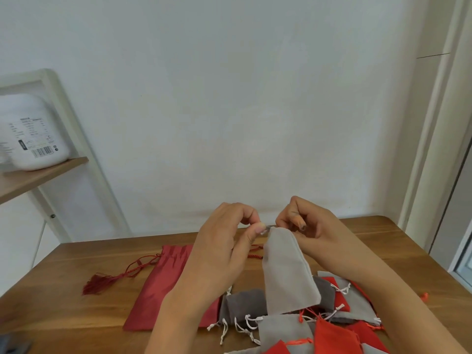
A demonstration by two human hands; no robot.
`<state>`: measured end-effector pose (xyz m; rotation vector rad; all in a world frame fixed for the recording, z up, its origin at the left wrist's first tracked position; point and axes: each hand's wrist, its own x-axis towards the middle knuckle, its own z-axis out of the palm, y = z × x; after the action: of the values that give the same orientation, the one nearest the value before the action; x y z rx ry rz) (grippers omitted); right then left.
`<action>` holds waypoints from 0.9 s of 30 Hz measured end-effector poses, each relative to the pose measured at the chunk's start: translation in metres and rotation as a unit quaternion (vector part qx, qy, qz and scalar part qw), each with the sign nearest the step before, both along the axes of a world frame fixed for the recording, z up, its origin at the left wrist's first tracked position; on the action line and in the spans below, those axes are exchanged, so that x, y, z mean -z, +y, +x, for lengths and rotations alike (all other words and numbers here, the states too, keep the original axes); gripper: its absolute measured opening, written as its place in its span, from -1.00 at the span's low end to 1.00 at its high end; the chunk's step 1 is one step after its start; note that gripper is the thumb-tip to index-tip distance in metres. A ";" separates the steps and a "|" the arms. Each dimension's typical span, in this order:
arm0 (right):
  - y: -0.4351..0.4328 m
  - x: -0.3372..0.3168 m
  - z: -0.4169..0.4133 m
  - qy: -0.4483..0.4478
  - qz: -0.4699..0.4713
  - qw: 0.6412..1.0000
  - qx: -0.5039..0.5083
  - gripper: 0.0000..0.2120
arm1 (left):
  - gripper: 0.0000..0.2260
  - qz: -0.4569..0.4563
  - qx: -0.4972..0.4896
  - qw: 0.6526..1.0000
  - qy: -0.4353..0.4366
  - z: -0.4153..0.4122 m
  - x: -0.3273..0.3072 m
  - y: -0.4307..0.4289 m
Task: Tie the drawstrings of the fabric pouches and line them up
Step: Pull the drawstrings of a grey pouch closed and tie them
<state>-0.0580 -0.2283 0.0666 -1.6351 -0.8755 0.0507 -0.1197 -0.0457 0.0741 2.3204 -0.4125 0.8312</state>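
A light grey fabric pouch hangs above the table, held up by its top. My left hand pinches a white drawstring end at the pouch's mouth between thumb and forefinger. My right hand pinches the drawstring on the other side of the mouth, fingers curled. Below lies a heap of small pouches in grey and bright red, with white and orange drawstrings. A dark grey pouch lies at the heap's left.
A large dark red satin bag with a tasselled cord lies flat on the wooden table, left of the heap. A shelf with a white container stands at the left. The wall is close behind the table.
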 end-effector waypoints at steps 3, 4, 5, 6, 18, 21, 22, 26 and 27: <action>0.000 0.004 0.004 0.004 -0.015 1.000 0.012 -0.62 | -0.83 -0.009 0.007 1.000 0.027 0.002 0.001 -0.001; -0.001 0.005 0.006 0.021 -0.023 1.000 0.003 -0.62 | -0.86 -0.007 0.006 0.999 0.040 0.003 0.001 -0.001; -0.002 0.006 0.007 0.047 -0.030 0.998 -0.014 -0.63 | -0.88 0.004 0.001 0.999 0.051 0.004 0.002 0.000; -0.003 0.008 0.011 0.073 -0.039 0.996 -0.031 -0.66 | -0.89 0.019 -0.008 0.998 0.059 0.005 0.003 0.001; 0.005 0.029 0.020 0.127 -0.170 0.977 0.022 -0.74 | -0.86 -0.134 -0.039 0.984 0.111 0.026 0.024 -0.005; 0.010 0.038 0.026 0.088 -0.178 0.975 0.105 -0.62 | -0.87 -0.167 0.012 0.976 0.138 0.028 0.028 -0.008; 0.010 0.040 0.028 0.080 -0.173 0.974 0.122 -0.56 | -0.87 -0.176 0.029 0.973 0.146 0.029 0.028 -0.009; 0.006 0.040 0.031 0.065 -0.148 0.981 0.106 -0.56 | -0.86 -0.190 0.073 0.964 0.171 0.034 0.029 -0.007; 0.006 0.040 0.032 0.061 -0.152 0.982 0.097 -0.66 | -0.87 -0.200 0.082 0.961 0.172 0.036 0.028 -0.006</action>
<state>-0.0264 -0.2228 0.0270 -1.9735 -0.6323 0.1531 -0.0838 -0.0521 0.0458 1.9680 -0.2502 0.3751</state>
